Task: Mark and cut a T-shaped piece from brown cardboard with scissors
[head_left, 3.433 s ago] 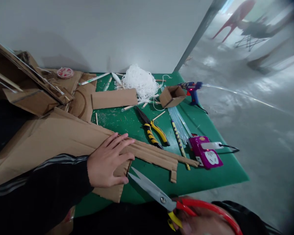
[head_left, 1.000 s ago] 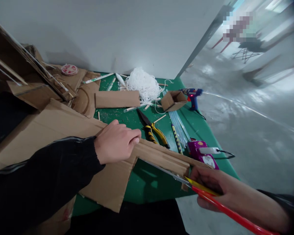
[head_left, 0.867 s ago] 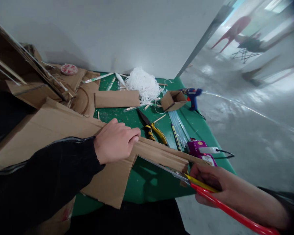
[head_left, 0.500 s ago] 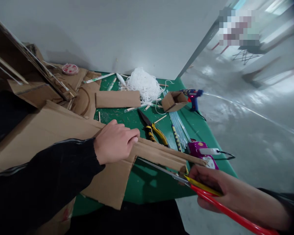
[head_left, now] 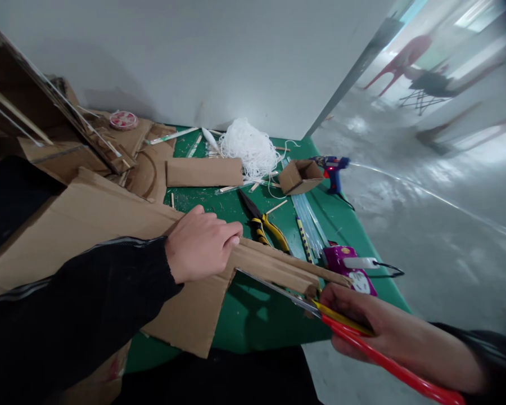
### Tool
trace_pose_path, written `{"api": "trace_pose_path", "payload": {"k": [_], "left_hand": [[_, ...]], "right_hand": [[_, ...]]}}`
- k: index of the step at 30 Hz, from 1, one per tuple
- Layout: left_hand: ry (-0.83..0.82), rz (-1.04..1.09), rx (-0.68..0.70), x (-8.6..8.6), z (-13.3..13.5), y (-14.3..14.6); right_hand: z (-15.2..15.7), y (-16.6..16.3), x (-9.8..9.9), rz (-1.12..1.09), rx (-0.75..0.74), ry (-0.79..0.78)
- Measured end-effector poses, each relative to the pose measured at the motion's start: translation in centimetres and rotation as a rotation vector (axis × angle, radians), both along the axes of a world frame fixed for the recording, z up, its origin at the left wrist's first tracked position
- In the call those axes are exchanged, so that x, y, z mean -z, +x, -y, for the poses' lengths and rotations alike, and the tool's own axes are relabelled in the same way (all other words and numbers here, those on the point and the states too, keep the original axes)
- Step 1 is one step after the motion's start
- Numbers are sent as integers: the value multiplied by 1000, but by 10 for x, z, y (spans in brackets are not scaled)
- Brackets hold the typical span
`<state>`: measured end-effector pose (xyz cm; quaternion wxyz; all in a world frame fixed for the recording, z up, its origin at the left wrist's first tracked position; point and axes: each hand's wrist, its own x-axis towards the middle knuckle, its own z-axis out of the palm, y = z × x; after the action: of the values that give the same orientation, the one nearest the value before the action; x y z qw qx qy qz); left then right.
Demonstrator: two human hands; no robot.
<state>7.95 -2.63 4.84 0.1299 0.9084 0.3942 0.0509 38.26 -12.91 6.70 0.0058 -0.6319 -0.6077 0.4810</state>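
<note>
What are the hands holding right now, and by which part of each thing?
The right hand holds the scissors by their red and yellow handles; the left hand grips the cardboard sheet at its far edge.

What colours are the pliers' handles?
Yellow and black on both pliers' handles; the head view shows them best.

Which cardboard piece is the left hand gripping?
The left hand grips the large sheet, alongside the scissors; the flat rectangle and small open box lie farther back, untouched.
</note>
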Motion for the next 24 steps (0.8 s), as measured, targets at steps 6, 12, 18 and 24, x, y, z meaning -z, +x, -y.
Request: {"api": "trace_pose_path", "payload": {"k": [6,12,18,24], "left_hand": [[-13,7,0,-1,0,-1],[-45,17,5,-2,-1,-1],[-52,26,7,-2,-1,-2],[-59,34,11,-1,-1,-2]], "right_hand": [[-4,0,-1,-70,-46,-163],[-3,-2,0,-102,-16,-231],[-2,-2,-1,-71,-29,-237],[-2,-10,-8,-19,-25,-161]]}}
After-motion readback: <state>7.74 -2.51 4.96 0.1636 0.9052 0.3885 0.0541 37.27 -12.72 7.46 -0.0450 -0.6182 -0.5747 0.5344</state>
